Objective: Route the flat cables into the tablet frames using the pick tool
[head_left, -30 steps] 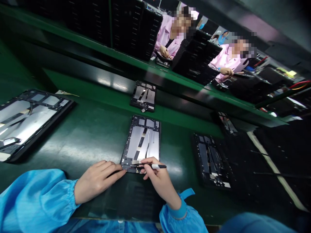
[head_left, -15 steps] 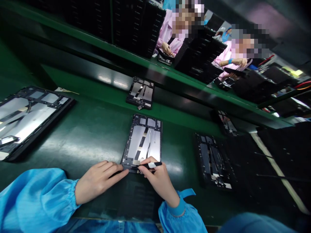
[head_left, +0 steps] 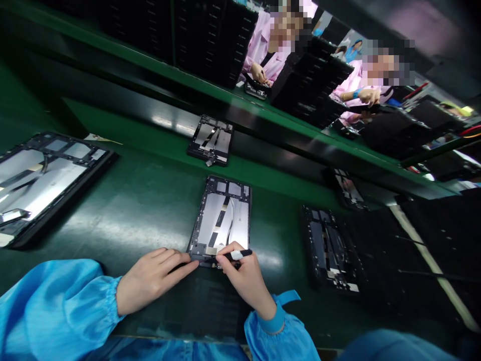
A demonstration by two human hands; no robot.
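An opened tablet (head_left: 240, 215) lies in front of me, its silver inside, black ribbon cable and dark frame facing up. My left hand (head_left: 152, 278) grips its near left corner, fingertips at the left side and thumb along the near edge. In my right hand (head_left: 242, 278) is a slim black hand tool (head_left: 238, 254) with a white band, pinched like a pen. The tool points left at the tablet's near end. Its tip is too small to make out, and my right fingers hide part of that end.
Opened tablets lie at left (head_left: 48, 175), at the back (head_left: 212, 140), at right (head_left: 330, 250) and at far right (head_left: 349, 188) around the green bench (head_left: 150, 195). Black stacked trays (head_left: 214, 45) stand on the shelf beyond. Two co-workers in pink (head_left: 259, 45) handle parts there.
The back tablet and the far right one have shifted a little to the left. My right hand and the tool have moved slightly right. My left hand stays put.
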